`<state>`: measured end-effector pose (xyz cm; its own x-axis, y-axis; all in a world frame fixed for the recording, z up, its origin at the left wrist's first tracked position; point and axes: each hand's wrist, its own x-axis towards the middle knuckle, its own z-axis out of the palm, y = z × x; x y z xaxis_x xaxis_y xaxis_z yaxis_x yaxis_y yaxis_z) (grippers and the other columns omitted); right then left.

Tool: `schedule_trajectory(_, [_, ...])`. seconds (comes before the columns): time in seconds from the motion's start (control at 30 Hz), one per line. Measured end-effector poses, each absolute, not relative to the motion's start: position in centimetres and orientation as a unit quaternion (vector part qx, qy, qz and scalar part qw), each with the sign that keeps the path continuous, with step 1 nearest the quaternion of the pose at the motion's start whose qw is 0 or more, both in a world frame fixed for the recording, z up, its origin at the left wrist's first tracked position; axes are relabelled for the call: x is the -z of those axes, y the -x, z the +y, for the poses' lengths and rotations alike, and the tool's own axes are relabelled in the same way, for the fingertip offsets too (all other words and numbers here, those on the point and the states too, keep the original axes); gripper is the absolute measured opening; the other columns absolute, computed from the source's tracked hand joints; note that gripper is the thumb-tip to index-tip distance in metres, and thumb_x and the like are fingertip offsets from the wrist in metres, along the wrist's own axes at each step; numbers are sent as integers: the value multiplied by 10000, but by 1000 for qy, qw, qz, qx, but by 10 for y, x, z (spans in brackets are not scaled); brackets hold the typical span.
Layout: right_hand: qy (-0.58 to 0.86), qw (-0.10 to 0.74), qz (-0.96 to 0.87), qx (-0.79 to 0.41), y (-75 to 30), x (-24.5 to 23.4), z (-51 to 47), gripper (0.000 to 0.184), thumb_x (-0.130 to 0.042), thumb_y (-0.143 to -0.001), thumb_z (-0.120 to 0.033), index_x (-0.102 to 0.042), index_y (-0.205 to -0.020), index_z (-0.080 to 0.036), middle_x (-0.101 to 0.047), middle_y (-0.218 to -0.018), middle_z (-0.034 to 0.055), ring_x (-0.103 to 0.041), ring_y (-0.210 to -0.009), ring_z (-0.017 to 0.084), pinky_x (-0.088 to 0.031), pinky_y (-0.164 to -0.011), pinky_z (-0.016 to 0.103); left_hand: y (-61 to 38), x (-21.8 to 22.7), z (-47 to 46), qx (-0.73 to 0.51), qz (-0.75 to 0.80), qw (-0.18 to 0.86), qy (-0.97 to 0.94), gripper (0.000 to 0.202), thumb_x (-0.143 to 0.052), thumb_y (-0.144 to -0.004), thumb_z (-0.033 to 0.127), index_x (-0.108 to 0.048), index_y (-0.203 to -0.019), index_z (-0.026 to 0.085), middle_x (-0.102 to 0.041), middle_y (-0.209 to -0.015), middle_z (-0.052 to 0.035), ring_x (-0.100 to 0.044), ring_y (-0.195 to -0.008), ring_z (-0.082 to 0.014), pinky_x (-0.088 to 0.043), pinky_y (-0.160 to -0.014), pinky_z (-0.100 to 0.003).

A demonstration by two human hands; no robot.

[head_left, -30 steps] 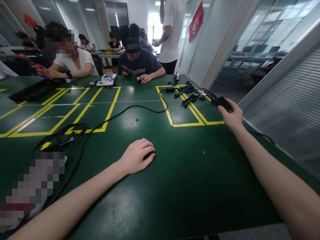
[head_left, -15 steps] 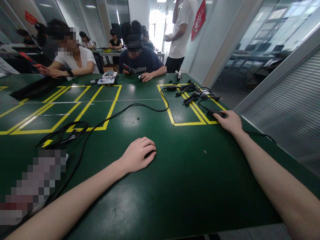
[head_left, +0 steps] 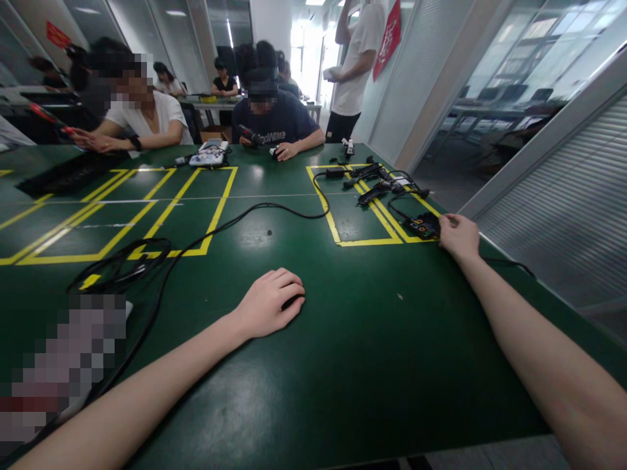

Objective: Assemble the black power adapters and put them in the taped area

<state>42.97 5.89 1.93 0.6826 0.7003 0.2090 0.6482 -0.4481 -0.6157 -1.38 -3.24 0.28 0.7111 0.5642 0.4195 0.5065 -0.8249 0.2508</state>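
My left hand [head_left: 272, 303] rests palm down on the green table [head_left: 372, 365], its fingers curled. A dark patch shows beneath the fingers; I cannot tell whether it is an object or shadow. At the right, my right hand [head_left: 459, 235] pinches the right end of a small black device with coloured round marks [head_left: 424, 226]. The device is tilted so that its marked face shows, close to the yellow tape line. A thin cable runs from it towards a tangle of black parts and cables [head_left: 375, 188] just beyond.
A long black cable [head_left: 245, 214] crosses the table to a coil [head_left: 122, 264] at the left. A blurred-out flat item [head_left: 73, 359] lies at the near left. Across the table are a white device [head_left: 209, 155], a black pouch [head_left: 71, 171] and two seated people. Another person stands behind.
My right hand has shifted slightly right and turned the black device, bringing its coloured face into view. My left hand stays in place.
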Motion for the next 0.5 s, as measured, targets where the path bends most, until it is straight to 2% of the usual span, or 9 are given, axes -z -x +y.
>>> schedule_trajectory(0.1, [842, 356, -402, -52, -429, -19, 57, 534, -552, -935, -363, -616, -1383, -80, -724, -1177, 211, -626, -627, 210, -531, -723, 369, 14, -4, -32, -244, 289, 59, -924, 184, -529, -1007, 247, -700, -973, 190, -737, -1038, -69, -675, -975, -208, -527, -819, -355])
schedule_trajectory(0.2, [822, 368, -433, -44, -425, -22, 54, 700, -702, -853, -434, -558, -1451, -99, -683, -1284, 201, -669, -938, 276, -517, -881, 378, 14, -4, -33, -244, 290, 57, -924, 185, -531, -1006, 249, -703, -973, 190, -736, -1037, -71, -675, -973, -209, -531, -818, -356])
schedule_trajectory(0.3, [803, 368, -467, -20, -421, -26, 50, 828, -808, -758, -437, -549, -1457, -78, -670, -1257, 202, -594, -1161, 328, -450, -1014, 404, 15, -3, -33, -244, 290, 58, -924, 193, -525, -1009, 253, -706, -975, 193, -736, -1037, -73, -676, -975, -208, -534, -821, -354])
schedule_trajectory(0.4, [802, 364, -473, -4, -421, -29, 49, 883, -844, -711, -402, -534, -1464, -60, -657, -1199, 193, -577, -1149, 333, -440, -1015, 410, 15, -3, -32, -244, 289, 55, -924, 195, -525, -1008, 254, -705, -971, 191, -735, -1032, -75, -676, -970, -211, -536, -819, -352])
schedule_trajectory(0.5, [799, 367, -476, 15, -428, -26, 52, 849, -816, -736, -388, -526, -1469, -71, -650, -1162, 176, -571, -1115, 319, -442, -1000, 399, 14, -3, -32, -244, 289, 57, -924, 197, -528, -1006, 253, -709, -969, 187, -734, -1036, -76, -675, -973, -212, -542, -823, -354])
